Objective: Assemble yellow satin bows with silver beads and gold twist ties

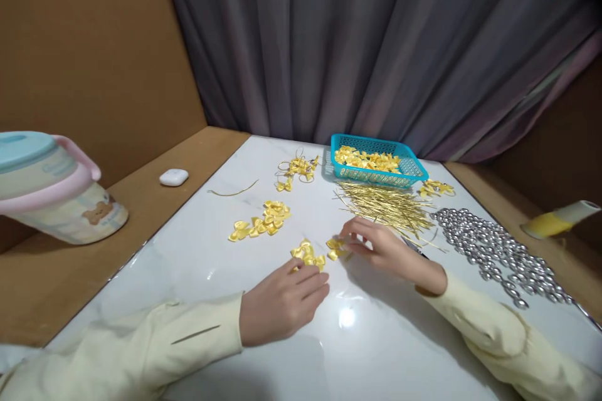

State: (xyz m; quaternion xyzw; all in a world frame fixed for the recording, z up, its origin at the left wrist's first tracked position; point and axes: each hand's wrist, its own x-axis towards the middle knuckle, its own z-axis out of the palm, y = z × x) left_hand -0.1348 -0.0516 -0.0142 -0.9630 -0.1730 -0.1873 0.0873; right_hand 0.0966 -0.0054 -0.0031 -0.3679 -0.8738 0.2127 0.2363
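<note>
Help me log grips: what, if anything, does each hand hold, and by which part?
Neither hold can be confirmed. The right hand is at the right side of a yellow ribbon bow, grip unclear; the left hand partly covers a bow cluster.

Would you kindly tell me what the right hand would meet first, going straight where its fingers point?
The right hand would likely first meet the yellow bow directly before it; whether they touch now is unclear.

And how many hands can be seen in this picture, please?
2. The left hand is at the small group of yellow bows; the right hand is at another bow, near the golden wires. No other hand shows.
</note>
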